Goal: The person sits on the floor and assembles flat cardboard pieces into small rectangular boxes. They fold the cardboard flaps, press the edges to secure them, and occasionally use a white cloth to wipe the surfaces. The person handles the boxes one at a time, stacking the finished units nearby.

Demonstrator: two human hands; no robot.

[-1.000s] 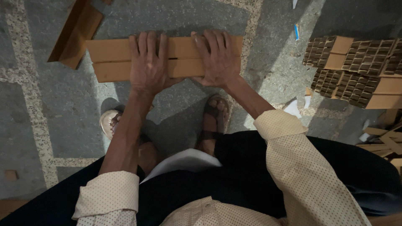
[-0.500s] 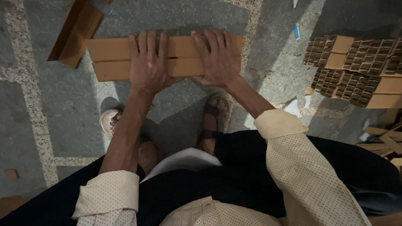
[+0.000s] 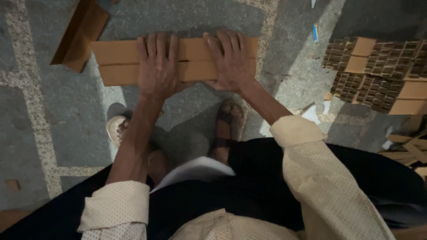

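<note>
I see the left hand (image 3: 156, 66) and right hand (image 3: 231, 62) pressed flat, fingers spread, on a folded cardboard piece (image 3: 120, 62) lying on the stone floor (image 3: 66, 115) ahead of the sandalled feet. The fold looks closed, though I cannot tell if it is creased firmly. Bare floor lies near, with stacked cardboard dividers (image 3: 378, 71) well apart to the right.

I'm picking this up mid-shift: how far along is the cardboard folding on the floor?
Done, by the look of it: stacks of folded cardboard pieces sit piled at the right. In hand: the left hand and right hand press flat, palms down, on a long folded cardboard strip on the stone floor. Possibly left: another bent cardboard piece lies beside the strip, and loose cardboard scraps at the far right.
</note>
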